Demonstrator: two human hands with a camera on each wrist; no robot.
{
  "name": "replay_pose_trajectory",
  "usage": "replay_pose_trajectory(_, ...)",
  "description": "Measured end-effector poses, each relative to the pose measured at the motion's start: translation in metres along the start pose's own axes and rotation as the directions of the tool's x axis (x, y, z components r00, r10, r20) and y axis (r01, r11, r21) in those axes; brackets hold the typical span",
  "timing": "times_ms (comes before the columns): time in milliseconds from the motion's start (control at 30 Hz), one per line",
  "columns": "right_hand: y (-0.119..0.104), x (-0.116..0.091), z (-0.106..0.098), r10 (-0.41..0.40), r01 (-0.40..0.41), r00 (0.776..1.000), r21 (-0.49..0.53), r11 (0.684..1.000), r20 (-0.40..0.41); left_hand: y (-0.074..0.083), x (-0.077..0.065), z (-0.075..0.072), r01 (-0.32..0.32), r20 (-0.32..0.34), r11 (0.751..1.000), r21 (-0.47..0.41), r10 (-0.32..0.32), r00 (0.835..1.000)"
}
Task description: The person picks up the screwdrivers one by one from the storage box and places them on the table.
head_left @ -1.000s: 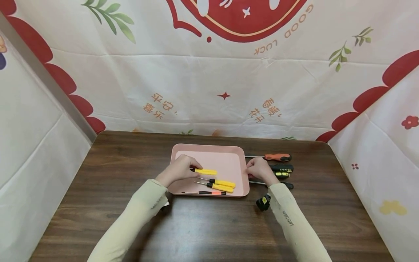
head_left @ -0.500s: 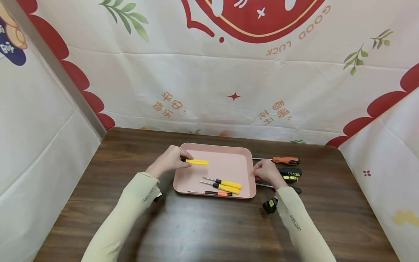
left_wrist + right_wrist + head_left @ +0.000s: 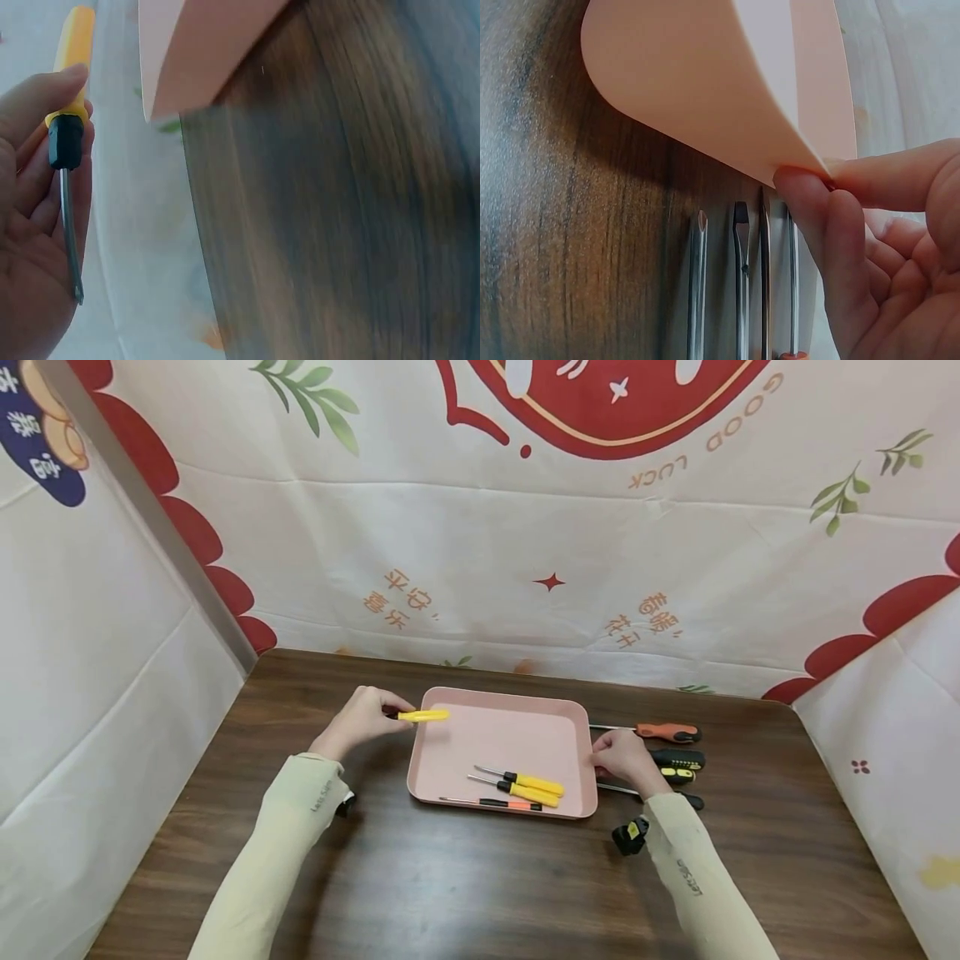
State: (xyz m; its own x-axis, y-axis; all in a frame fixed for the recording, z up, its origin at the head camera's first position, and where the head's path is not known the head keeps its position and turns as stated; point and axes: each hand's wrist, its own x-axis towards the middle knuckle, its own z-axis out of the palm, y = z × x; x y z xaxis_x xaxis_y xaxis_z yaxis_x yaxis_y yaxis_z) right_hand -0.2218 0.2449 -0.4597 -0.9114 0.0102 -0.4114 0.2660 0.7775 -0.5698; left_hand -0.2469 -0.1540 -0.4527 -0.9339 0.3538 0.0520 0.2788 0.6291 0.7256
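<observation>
Yellow and black, a screwdriver with a metal shaft is pinched between the thumb and fingers of the left hand. It is up by the left rim of a flat pink tray with round corners. The right hand pinches the tray's right rim. Two more yellow-and-black screwdrivers and a thin black-and-orange screwdriver lie inside.

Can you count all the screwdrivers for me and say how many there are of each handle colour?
Yellow screwdrivers: 3, one in the left hand, two in the tray
Orange-and-black screwdrivers: 2, one in the tray, one beside it
Mostly black screwdrivers: 3, beside the tray
Total: 8
</observation>
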Motion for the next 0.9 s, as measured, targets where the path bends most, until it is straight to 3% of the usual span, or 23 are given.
replay_pose_trajectory(267,0.002,0.001,0.0,0.014,-0.014,1.0,-0.015,1.0,0.002,-0.021,0.0,-0.011,0.007,0.02,0.999,0.042,-0.008,1.0)
replay_pose_trajectory(433,0.002,0.003,0.001,0.003,-0.003,1.0,-0.024,1.0,0.011,-0.034,0.001,-0.016,0.051,0.015,0.998,0.036,-0.052,0.999)
replay_pose_trajectory(900,0.002,0.004,0.001,0.014,-0.014,1.0,-0.003,1.0,0.009,-0.054,0.007,-0.022,0.062,0.035,0.996,0.065,-0.064,0.997)
